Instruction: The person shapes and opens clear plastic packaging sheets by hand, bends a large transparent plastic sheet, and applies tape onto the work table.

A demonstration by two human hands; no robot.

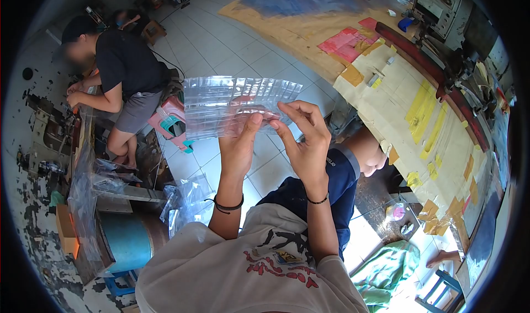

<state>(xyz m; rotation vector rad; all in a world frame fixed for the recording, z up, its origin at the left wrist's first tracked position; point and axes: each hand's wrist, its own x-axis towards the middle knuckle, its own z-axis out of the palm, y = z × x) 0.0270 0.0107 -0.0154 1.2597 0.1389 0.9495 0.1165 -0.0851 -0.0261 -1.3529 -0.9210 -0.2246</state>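
A clear plastic sheet [212,106], creased in a grid of lines, is held up in front of my chest. My left hand [240,142] is behind and under it, its thumb on the near side and its fingers showing through the plastic. My right hand [306,136] pinches the sheet's right lower part between thumb and index finger, the other fingers curled. Light glares on the plastic, so its exact layers cannot be made out.
A worktable [386,103] with taped paper stands at the right. A person in black [130,64] bends over a bench at the left. Plastic sheets [190,200], a pink stool [168,122], a blue drum [127,241] and green cloth [389,269] are around me.
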